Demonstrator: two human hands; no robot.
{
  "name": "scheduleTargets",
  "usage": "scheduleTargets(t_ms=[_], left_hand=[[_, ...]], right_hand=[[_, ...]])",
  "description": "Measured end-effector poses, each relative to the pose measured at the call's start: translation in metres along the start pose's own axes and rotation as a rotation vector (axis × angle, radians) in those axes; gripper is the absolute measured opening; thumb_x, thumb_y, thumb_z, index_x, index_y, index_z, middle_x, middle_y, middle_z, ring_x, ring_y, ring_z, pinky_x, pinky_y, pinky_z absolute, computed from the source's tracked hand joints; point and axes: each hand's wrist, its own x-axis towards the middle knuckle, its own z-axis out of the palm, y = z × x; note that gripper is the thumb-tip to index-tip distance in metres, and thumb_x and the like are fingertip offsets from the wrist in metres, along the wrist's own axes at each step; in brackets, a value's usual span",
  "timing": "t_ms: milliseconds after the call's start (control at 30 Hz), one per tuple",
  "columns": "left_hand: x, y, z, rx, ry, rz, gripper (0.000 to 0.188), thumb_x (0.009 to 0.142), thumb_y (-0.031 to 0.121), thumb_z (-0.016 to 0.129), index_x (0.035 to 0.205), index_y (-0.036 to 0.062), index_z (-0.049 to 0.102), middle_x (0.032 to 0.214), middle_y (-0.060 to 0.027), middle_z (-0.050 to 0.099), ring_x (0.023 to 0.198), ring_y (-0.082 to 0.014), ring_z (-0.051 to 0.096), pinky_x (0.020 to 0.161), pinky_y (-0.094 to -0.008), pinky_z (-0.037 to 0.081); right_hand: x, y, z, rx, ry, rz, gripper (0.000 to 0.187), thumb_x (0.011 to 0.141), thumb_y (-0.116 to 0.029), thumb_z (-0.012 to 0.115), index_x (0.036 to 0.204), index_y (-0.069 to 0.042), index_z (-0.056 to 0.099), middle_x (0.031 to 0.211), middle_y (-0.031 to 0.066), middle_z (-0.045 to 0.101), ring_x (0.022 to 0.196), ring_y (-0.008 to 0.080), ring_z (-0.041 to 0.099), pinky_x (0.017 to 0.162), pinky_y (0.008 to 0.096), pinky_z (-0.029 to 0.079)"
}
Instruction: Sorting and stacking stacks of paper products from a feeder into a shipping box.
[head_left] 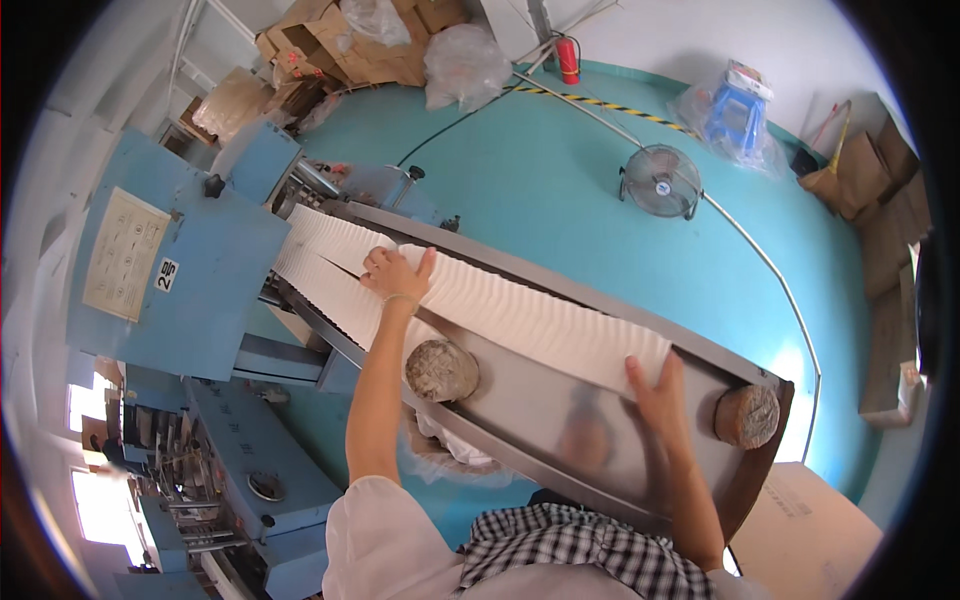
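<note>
A long row of folded white sheets (530,310), probably paper, lies along the far side of a metal trough (540,420). My left hand (398,278) is bent over the row's left end, at the gap before more white sheets (335,290) that come out of the blue machine (180,250). At the right end, my right hand (655,395) grips the row with thumb and fingers on either side of its corner. One round, brown-wrapped block (441,370) sits beside my left forearm. A second such block (747,417) stands at the trough's right end.
A black fan (661,181) stands on the green floor beyond the trough. Cardboard boxes (350,45) and plastic bags fill the back left. Near the back wall are a red extinguisher (568,60) and a blue stool (738,112). A carton (805,525) lies at the near right.
</note>
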Motion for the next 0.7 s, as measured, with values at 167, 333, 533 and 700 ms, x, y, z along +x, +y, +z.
scheduleTargets(t_ms=[167,333,533,700], left_hand=[[0.003,0.038,-0.051,-0.463,-0.581,0.029,0.101,0.066,0.073,0.076,0.127,-0.0040,0.050,0.119,-0.0218,0.057,0.113,-0.0394,0.056,0.099,-0.0469,0.042],[-0.008,0.039,-0.063,-0.754,-1.054,0.292,0.106,0.062,0.052,0.091,0.138,0.0024,0.037,0.131,-0.0253,0.052,0.122,-0.0336,0.053,0.105,-0.0414,0.042],[-0.031,0.048,-0.071,-1.094,-0.759,0.331,0.085,0.065,0.030,0.094,0.130,0.0072,0.046,0.122,-0.0163,0.056,0.115,-0.0274,0.056,0.096,-0.0392,0.048],[-0.036,0.042,-0.083,-1.080,-0.662,0.331,0.076,0.062,0.024,0.095,0.121,0.0085,0.050,0.124,-0.0097,0.051,0.113,-0.0205,0.053,0.083,-0.0358,0.052]], right_hand=[[-0.021,-0.001,-0.062,0.083,0.101,0.135,0.067,0.086,-0.026,0.078,0.129,0.012,0.044,0.112,0.0242,0.065,0.098,0.0307,0.067,0.085,0.0379,0.054],[-0.038,-0.013,-0.043,0.079,0.167,0.292,0.099,0.077,-0.025,0.085,0.145,0.010,0.022,0.121,0.0273,0.058,0.109,0.0311,0.062,0.093,0.0371,0.051],[-0.067,-0.002,-0.032,0.346,0.405,0.106,0.105,0.073,-0.011,0.087,0.149,0.000,0.016,0.131,0.0212,0.048,0.117,0.0274,0.054,0.098,0.0402,0.048],[-0.080,0.035,-0.050,-0.088,0.558,-0.025,0.090,0.070,-0.012,0.091,0.137,-0.004,0.032,0.128,0.0155,0.047,0.117,0.0269,0.051,0.102,0.0399,0.043]])
